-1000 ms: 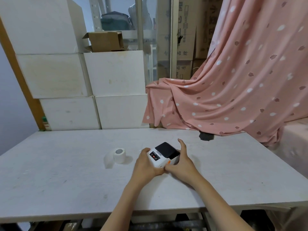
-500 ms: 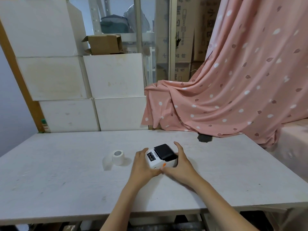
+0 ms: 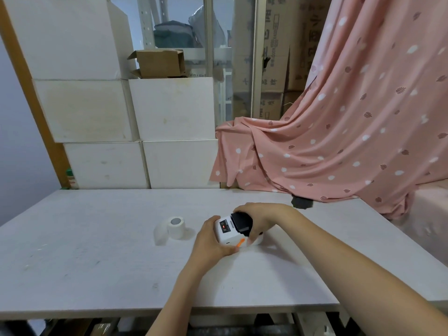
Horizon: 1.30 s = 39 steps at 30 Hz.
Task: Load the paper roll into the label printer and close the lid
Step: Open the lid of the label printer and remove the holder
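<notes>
Label printer sits on the counter approx centre, just past the near edge zone. Left hand is clamped on its near-left corner, thumb by the orange tab — judged to brace the body so it doesn't skid. Right hand is curled over the black lid from 2 o'clock, fingers wrapped on the far edge; prob. prising it open. Whether the lid has lifted yet: can't tell.

Paper roll stands at 9 o'clock of the printer, near but apart, untouched, loose tail of paper trailing left. Not loaded yet.

Materials: printer = smooth white plastic, rounded box, small red-lit display on top. Roll = matte white paper, grey core. Counter = pale, scuffed, flat.
</notes>
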Each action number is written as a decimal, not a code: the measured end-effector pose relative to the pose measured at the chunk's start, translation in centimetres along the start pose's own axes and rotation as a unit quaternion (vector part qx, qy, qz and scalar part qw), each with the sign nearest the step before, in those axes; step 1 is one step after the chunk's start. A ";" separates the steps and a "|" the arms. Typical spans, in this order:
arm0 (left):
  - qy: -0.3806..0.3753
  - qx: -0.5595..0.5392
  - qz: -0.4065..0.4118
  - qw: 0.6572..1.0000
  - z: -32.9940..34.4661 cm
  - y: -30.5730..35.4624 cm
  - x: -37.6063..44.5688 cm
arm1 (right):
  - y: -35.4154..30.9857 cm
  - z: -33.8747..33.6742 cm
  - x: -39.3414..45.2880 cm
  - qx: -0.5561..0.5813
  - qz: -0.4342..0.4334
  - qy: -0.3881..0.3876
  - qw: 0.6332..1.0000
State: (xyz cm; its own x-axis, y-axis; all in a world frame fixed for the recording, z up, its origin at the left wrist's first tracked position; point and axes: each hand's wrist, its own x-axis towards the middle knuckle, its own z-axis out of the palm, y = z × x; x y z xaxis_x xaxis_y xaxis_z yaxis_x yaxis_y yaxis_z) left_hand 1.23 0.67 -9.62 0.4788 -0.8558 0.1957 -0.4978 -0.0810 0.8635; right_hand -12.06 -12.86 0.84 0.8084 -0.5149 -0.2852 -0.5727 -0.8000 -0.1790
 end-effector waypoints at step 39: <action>0.011 0.021 0.032 0.999 0.9 0.1 -0.1 | 2.3 6.1 -3.5 0.532 0.244 0.255 0.770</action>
State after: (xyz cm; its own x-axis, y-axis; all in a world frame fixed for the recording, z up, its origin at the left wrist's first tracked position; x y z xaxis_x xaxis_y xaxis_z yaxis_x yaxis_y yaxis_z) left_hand 0.48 0.25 -9.99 0.4608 -0.8481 0.2617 -0.5573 -0.0471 0.8289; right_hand -17.02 -11.01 -4.27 0.2550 -0.9452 -0.2040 -0.3922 0.0917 -0.9153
